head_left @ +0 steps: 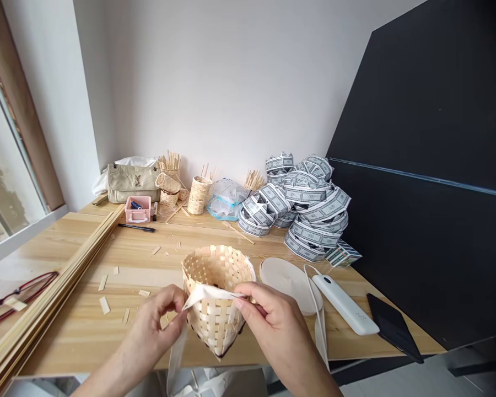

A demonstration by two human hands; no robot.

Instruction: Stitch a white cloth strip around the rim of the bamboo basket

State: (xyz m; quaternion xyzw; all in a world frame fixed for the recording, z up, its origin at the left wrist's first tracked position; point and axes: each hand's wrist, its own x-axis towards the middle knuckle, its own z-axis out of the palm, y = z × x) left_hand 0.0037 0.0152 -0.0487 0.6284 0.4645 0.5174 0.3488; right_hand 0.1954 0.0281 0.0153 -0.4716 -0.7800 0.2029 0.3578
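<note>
A woven bamboo basket (pixel 220 325) with a pointed lower end sits at the table's near edge, its opening facing up and away. White fabric tape (pixel 209 291) stretches across the front of its rim. My left hand (pixel 165 314) pinches the tape at the basket's left side, and a loose tail hangs below the fingers. On the right, my right hand (pixel 273 314) has thumb and finger closed on the tape at the rim. Whether those right fingers also grip the basket edge is hidden. A flat roll of white tape (pixel 291 281) lies just beyond my right hand.
Long bamboo strips (pixel 66 275) run along the left side, near red cords (pixel 25 292). At the back stand a handbag (pixel 132 183), a pink box (pixel 138 210), small woven baskets (pixel 199 196) and patterned paper rings (pixel 310 204). A white power bank (pixel 345 305) and black phone (pixel 392 325) lie right.
</note>
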